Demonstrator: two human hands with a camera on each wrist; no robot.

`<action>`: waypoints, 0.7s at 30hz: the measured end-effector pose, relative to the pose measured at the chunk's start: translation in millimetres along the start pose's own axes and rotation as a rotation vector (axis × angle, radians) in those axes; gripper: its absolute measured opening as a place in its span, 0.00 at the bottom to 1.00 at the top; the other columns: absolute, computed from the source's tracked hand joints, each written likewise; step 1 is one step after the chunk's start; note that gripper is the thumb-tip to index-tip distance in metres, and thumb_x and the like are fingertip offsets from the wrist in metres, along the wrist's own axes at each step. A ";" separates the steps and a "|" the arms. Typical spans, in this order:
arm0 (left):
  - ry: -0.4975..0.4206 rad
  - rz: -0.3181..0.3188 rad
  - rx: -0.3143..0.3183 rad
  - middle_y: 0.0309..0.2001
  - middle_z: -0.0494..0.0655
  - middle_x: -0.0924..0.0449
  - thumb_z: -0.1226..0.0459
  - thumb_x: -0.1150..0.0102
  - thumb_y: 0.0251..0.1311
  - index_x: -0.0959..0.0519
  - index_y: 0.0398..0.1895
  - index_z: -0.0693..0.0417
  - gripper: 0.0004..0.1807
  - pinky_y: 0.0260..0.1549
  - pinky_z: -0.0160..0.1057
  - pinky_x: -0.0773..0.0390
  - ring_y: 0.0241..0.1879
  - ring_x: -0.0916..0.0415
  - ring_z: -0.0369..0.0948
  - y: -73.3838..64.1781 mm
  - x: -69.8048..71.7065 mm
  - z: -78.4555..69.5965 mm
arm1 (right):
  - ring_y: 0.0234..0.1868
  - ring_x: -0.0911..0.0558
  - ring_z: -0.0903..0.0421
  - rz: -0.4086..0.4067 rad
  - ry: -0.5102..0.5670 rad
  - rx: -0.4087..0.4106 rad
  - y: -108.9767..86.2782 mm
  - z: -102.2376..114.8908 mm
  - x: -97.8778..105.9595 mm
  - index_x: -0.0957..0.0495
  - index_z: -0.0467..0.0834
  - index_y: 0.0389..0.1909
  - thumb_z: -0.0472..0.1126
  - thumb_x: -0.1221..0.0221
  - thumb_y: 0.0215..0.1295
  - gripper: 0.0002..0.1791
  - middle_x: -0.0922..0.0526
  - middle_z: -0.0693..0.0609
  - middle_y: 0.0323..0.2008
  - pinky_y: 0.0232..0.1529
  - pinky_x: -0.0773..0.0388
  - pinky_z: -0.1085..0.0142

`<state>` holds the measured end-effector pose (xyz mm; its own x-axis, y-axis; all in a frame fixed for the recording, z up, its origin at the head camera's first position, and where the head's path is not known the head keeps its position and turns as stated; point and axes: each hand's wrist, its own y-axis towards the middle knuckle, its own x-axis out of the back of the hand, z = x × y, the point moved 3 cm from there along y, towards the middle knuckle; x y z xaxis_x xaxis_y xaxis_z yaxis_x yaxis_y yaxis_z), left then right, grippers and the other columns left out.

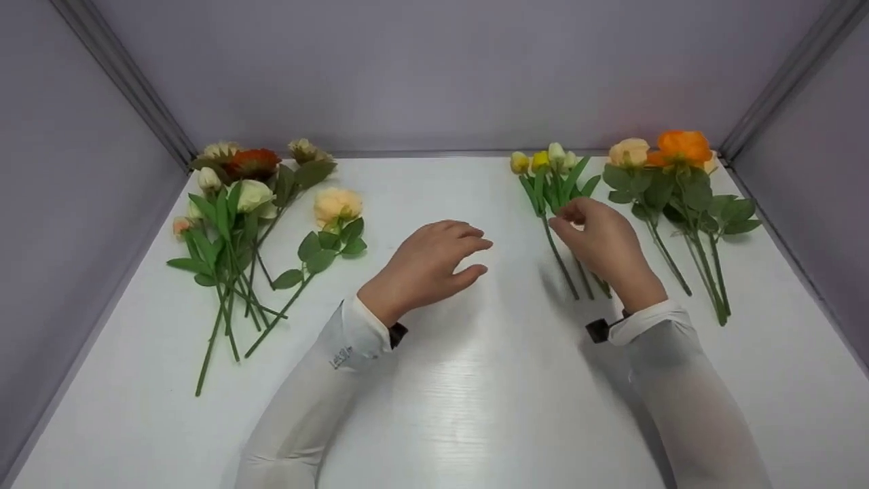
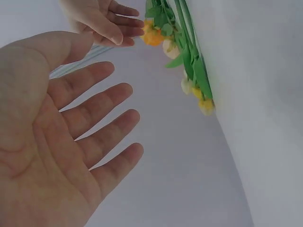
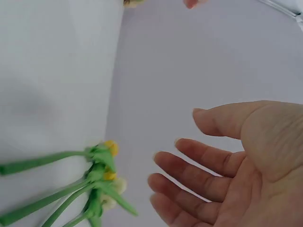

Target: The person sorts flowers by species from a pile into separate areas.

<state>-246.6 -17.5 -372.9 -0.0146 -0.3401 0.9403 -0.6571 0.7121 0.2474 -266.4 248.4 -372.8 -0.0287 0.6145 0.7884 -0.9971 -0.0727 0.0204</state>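
Note:
My left hand hovers over the middle of the white table, fingers spread and palm bare in the left wrist view. My right hand is above the stems of the tulips, its fingers loosely bent with nothing between them, as the right wrist view confirms. These tulips are yellow and white with green leaves, lying with heads toward the back wall. Nearest the left hand lies a peach rose with a leafy stem.
At the left lies a pile of mixed flowers, among them a rust-red bloom and a white rose, stems crossing. On the right lie an orange flower and a peach flower. Grey walls enclose the table.

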 end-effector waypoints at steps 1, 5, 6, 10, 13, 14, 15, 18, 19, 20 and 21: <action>0.000 -0.018 0.014 0.62 0.47 0.21 0.53 0.43 0.75 0.20 0.64 0.48 0.20 0.65 0.47 0.30 0.65 0.28 0.46 -1.4 3.8 3.4 | 0.58 0.23 0.43 -0.011 -0.012 0.033 1.4 5.3 -1.0 0.22 0.42 0.62 0.57 0.42 0.75 0.26 0.20 0.44 0.58 0.57 0.26 0.44; -0.010 -0.103 0.082 0.60 0.46 0.19 0.54 0.41 0.74 0.18 0.62 0.49 0.19 0.62 0.47 0.27 0.63 0.25 0.46 -9.1 20.3 18.3 | 0.67 0.29 0.41 -0.043 -0.097 0.158 4.8 25.6 -8.4 0.25 0.41 0.67 0.51 0.39 0.74 0.27 0.24 0.43 0.65 0.66 0.34 0.42; -0.017 -0.124 0.103 0.59 0.46 0.18 0.54 0.41 0.74 0.18 0.61 0.50 0.18 0.61 0.47 0.26 0.61 0.24 0.46 -11.7 23.9 22.5 | 0.69 0.31 0.40 -0.041 -0.118 0.183 5.2 30.2 -11.3 0.26 0.41 0.68 0.50 0.38 0.74 0.28 0.25 0.42 0.66 0.68 0.36 0.42; -0.040 -0.159 0.204 0.55 0.45 0.16 0.55 0.41 0.74 0.16 0.58 0.49 0.16 0.56 0.47 0.23 0.57 0.22 0.46 -25.5 34.5 40.5 | 0.75 0.40 0.38 0.014 -0.186 0.247 4.1 44.7 -23.7 0.33 0.43 0.74 0.52 0.38 0.73 0.34 0.33 0.41 0.73 0.73 0.46 0.39; -0.016 -0.129 0.290 0.52 0.45 0.15 0.55 0.41 0.73 0.15 0.56 0.49 0.15 0.50 0.47 0.20 0.53 0.20 0.46 -38.3 40.4 56.1 | 0.77 0.44 0.37 0.060 -0.218 0.274 2.2 50.5 -32.5 0.37 0.45 0.77 0.54 0.38 0.72 0.37 0.38 0.41 0.76 0.74 0.50 0.39; -0.002 -0.116 0.321 0.51 0.45 0.14 0.55 0.40 0.73 0.14 0.55 0.49 0.15 0.49 0.48 0.20 0.52 0.19 0.46 -42.8 42.7 62.2 | 0.77 0.45 0.37 0.067 -0.229 0.281 1.7 51.3 -34.9 0.37 0.46 0.78 0.54 0.38 0.72 0.38 0.39 0.41 0.77 0.74 0.51 0.39; 0.008 -0.099 0.353 0.50 0.46 0.14 0.56 0.39 0.73 0.14 0.54 0.50 0.14 0.47 0.48 0.19 0.50 0.19 0.46 -47.8 45.1 68.6 | 0.77 0.45 0.37 0.072 -0.233 0.287 1.0 52.0 -37.2 0.37 0.46 0.78 0.53 0.37 0.72 0.38 0.39 0.42 0.77 0.75 0.51 0.40; 0.029 -0.055 0.455 0.44 0.47 0.14 0.58 0.38 0.71 0.12 0.48 0.50 0.11 0.43 0.50 0.19 0.44 0.18 0.47 -64.7 52.0 90.8 | 0.78 0.45 0.38 0.077 -0.238 0.304 -1.2 53.3 -42.9 0.36 0.47 0.77 0.52 0.36 0.72 0.37 0.37 0.43 0.76 0.75 0.52 0.40; 0.036 -0.037 0.490 0.42 0.47 0.14 0.59 0.38 0.70 0.12 0.46 0.51 0.09 0.41 0.51 0.19 0.42 0.18 0.47 -71.0 54.0 98.6 | 0.78 0.46 0.38 0.080 -0.233 0.317 -2.1 54.0 -44.9 0.36 0.46 0.77 0.52 0.36 0.72 0.37 0.37 0.42 0.76 0.75 0.52 0.40; 0.044 -0.019 0.523 0.40 0.47 0.15 0.59 0.38 0.70 0.12 0.43 0.50 0.08 0.39 0.51 0.20 0.39 0.19 0.47 -77.8 55.3 106.6 | 0.78 0.46 0.38 0.080 -0.230 0.333 -3.0 55.0 -47.2 0.35 0.46 0.77 0.51 0.36 0.72 0.37 0.36 0.42 0.75 0.75 0.52 0.41; 0.047 0.003 0.551 0.37 0.47 0.15 0.60 0.38 0.69 0.13 0.40 0.51 0.07 0.37 0.51 0.21 0.36 0.20 0.47 -85.0 56.4 114.0 | 0.78 0.46 0.38 0.082 -0.224 0.350 -3.9 56.1 -49.7 0.35 0.46 0.76 0.51 0.36 0.72 0.36 0.35 0.42 0.75 0.75 0.51 0.41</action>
<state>-277.5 -167.2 -367.6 0.0082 -0.3023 0.9532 -0.9544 0.2820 0.0977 -257.1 174.1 -377.6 -0.0523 0.4126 0.9094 -0.9074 -0.4000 0.1292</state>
